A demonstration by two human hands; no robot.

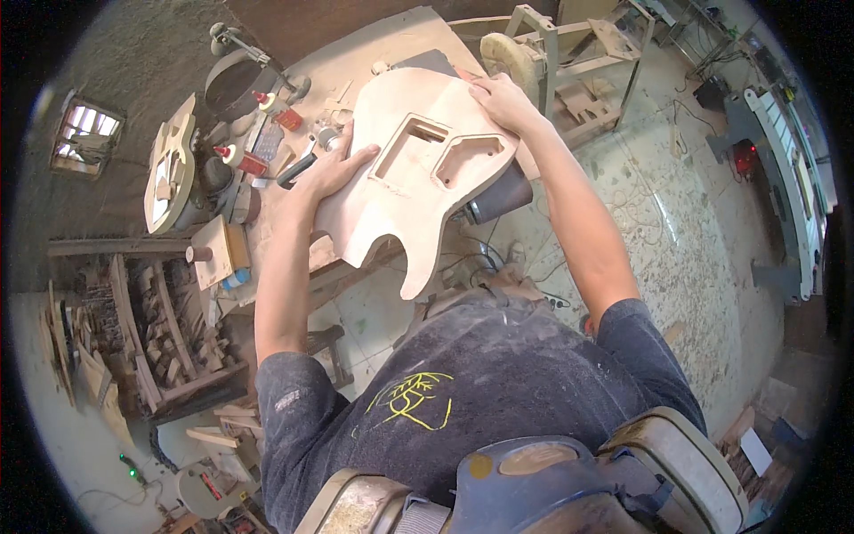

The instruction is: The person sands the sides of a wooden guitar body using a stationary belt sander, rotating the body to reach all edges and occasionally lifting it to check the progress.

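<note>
An unpainted wooden electric guitar body [405, 200] is tilted in front of me, its two horns pointing toward me. Two recesses are cut into its upward face. My left hand [336, 169] grips the left edge, with the thumb lying on the face and the other fingers partly hidden. On the far right edge, my right hand [505, 102] is closed around the rim, its fingertips partly out of sight. Beneath the body's right side a dark cylinder [500, 201] shows; most of it is covered.
Red-and-white bottles [280, 110], a desk lamp [245, 76] and another guitar body [171, 169] stand at the left of the workbench [378, 43]. Wooden frames [578, 62] rise at the far right. Scrap wood [169, 320] fills a rack at left. Cables [489, 254] hang below the bench.
</note>
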